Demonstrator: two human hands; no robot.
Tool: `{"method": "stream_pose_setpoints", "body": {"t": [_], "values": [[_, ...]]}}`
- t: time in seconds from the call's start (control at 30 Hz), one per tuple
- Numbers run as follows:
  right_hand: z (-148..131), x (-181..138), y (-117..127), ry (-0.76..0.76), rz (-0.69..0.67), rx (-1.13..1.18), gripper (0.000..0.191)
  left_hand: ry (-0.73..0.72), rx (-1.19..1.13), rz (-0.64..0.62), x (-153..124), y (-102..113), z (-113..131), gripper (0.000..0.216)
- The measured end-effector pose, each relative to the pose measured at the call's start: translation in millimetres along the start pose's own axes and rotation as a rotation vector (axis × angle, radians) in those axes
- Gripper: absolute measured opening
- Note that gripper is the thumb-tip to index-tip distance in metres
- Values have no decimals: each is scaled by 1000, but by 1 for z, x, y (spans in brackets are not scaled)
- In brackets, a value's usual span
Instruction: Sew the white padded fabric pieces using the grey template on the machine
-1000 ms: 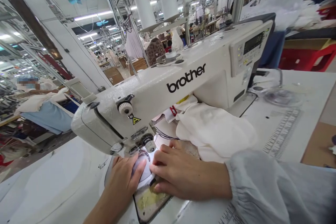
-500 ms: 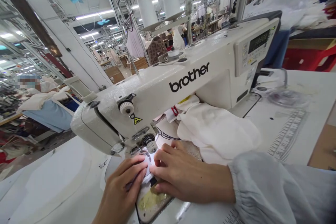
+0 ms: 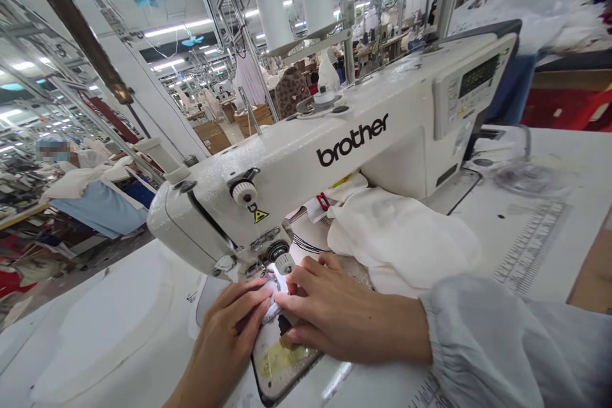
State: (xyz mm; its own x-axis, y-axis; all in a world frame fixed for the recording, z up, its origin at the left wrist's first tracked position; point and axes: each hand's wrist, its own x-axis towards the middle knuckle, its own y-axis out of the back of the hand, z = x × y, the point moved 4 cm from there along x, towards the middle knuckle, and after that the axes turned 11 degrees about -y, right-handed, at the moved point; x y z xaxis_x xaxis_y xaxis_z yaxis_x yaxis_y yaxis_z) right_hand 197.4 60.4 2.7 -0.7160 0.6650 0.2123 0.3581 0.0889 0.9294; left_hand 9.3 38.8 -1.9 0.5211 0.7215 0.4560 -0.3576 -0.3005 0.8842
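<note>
Sewing mach. arm (image 3: 306, 159) overhead, bunched white fabric (image 3: 401, 242) blocks R side

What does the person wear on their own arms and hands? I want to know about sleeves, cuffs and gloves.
The bare left hand and bare right hand wear no gloves. The right arm has a loose pale grey-blue fabric sleeve, gathered into an elastic cuff at the wrist. The left forearm shows no sleeve in this view.

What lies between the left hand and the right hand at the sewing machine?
In the head view, a small piece of white fabric lies between the left hand and the right hand, and both hands touch it.
</note>
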Motion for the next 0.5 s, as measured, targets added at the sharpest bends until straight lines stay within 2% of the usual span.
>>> {"method": "stream_pose_setpoints", "body": {"t": [0.27,0.5], "values": [[0,-1,-1,16,17,-3,26,-13,-2,-8,0,-1,4,19],[-1,-2,1,-4,15,-20,27,-56,77,77,1,-1,15,18]]}}
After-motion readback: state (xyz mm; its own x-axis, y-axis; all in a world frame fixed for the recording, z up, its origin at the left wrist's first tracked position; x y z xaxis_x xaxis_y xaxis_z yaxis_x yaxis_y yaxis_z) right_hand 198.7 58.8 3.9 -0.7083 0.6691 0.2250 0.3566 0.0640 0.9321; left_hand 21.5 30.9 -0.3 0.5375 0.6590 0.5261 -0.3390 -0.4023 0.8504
